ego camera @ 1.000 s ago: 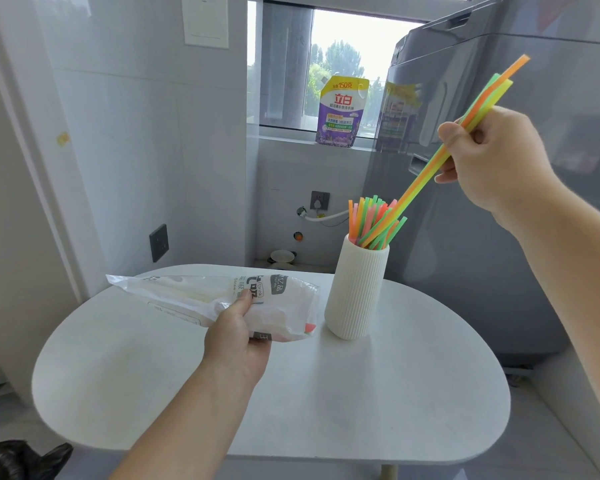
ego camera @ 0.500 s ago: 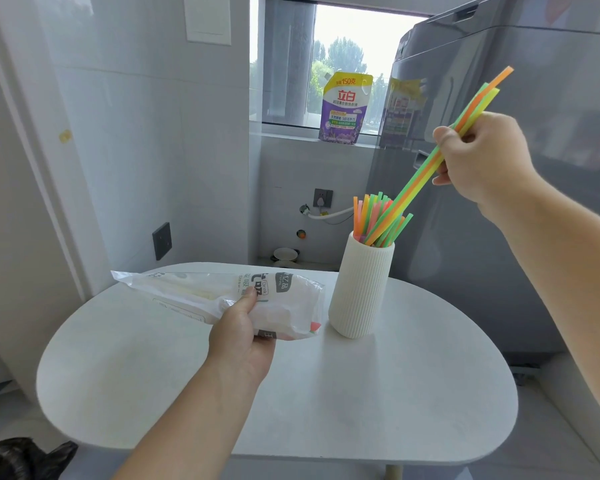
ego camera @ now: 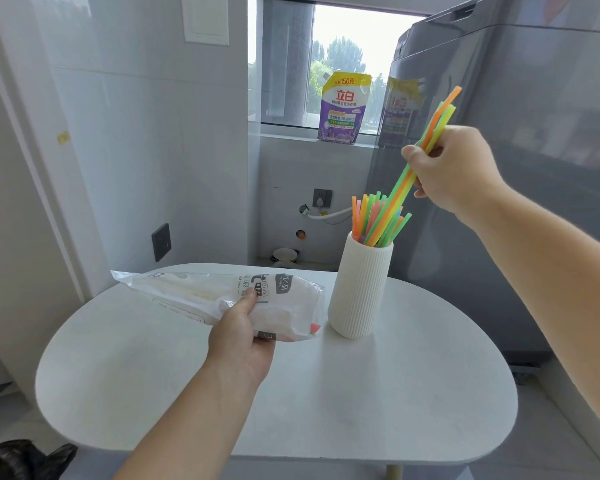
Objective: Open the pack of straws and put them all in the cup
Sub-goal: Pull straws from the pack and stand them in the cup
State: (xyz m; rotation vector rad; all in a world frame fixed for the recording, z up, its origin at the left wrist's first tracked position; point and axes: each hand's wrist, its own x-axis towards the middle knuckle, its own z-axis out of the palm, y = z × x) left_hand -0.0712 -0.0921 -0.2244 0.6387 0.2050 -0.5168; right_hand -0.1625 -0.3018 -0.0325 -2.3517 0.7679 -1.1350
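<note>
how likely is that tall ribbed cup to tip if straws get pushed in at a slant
Probably somewhat tippy: the cup is tall and narrow and stands free on the table, with no hand steadying it. The straws in the right hand look thin and light, so their slanted push is likely weak.

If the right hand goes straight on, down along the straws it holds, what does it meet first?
Most likely the standing straws, whose tops rise above the white cup; the held straws reach among them. Depth is uncertain.
</note>
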